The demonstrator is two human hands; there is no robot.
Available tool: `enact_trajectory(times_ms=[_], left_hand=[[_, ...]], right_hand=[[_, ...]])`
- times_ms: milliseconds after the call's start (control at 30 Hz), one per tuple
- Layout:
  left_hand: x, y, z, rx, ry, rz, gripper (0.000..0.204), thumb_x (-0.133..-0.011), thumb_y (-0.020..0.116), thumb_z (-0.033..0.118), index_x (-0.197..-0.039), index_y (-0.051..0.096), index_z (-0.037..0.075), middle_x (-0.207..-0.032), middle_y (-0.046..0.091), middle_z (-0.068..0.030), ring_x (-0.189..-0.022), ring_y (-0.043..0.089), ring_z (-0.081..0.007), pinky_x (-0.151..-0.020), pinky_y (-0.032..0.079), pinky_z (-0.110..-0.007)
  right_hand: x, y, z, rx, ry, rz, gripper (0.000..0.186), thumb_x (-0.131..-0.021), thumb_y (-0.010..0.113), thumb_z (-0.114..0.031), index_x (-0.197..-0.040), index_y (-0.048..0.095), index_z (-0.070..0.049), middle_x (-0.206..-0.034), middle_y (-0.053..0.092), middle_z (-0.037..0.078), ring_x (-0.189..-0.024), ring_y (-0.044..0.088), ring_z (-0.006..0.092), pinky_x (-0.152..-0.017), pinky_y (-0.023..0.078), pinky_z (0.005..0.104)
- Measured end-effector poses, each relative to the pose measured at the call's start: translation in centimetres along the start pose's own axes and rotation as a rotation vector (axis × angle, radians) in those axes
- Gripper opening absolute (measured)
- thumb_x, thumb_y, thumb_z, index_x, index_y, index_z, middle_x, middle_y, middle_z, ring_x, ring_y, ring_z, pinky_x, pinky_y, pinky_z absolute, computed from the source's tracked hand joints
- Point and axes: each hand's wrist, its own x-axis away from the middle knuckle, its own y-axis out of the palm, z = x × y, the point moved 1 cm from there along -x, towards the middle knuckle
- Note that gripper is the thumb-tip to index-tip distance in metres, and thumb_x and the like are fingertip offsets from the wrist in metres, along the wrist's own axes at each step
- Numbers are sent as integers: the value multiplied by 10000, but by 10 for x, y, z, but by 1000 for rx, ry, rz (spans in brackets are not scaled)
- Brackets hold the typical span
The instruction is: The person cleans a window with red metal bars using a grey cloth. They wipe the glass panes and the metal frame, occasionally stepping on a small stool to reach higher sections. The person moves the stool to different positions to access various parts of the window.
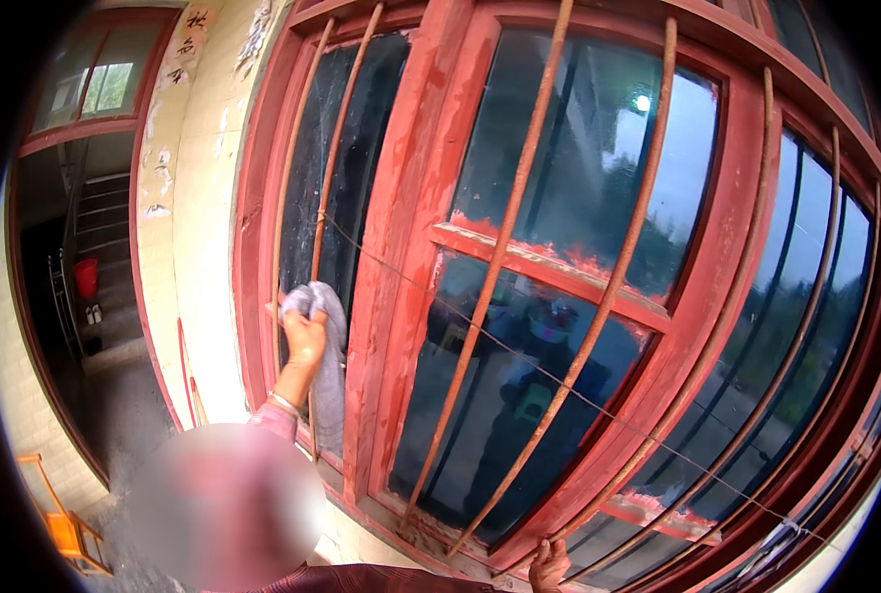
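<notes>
My left hand (304, 339) is closed around a grey cloth (331, 381) at the narrow left window pane (358, 128). The cloth hangs down behind a rusty upright bar, close to the glass. A band circles that wrist below a pink cuff, and a blurred patch hides the arm lower down. At the bottom edge my right hand (549, 566) has its fingers wrapped round another rusty window bar (714, 356), low on the frame. Only part of this hand shows.
Several rusty bars and a thin wire (480, 329) cross in front of the red window frame (401, 227). Left of it are a tiled wall (208, 198), a doorway with stairs (104, 227), a red bucket (86, 278) and an orange wooden chair (65, 534).
</notes>
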Motion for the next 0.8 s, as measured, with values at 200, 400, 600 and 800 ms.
enact_trajectory(times_ms=[200,400,600,800], left_hand=[[-66,-9,121,213,374,27,361,-818,657,215,-575,455,42,-685,518,-26,-619,427,-87,-532,372,-273],[-146,94,307,774,749,-219,262,-848,547,20,-1108,566,5,-1066,588,-42,-1002,533,-159,-901,407,-303],[-187,201,385,674,392,-359,464,-868,570,222,-1203,476,-86,-1176,557,-147,-1069,527,-224,-926,392,-323],[-167,218,361,265,461,-298,652,-881,504,468,-1133,521,-133,-1084,592,-221,-942,598,-270,-827,457,-342]], right_hand=[[-27,-24,17,-573,424,-314,341,-856,574,-478,-985,621,-166,-745,576,-30,-568,522,128,-456,370,225],[-84,-42,60,-1346,809,-569,250,-878,584,-358,-961,614,-124,-776,607,21,-576,545,192,-459,387,258],[-106,-37,78,-1688,957,-604,140,-874,547,-194,-873,551,-54,-642,544,107,-516,531,272,-472,409,335],[-121,-44,99,-1715,988,-633,109,-857,534,-133,-795,510,-46,-576,485,206,-540,537,404,-478,416,407]])
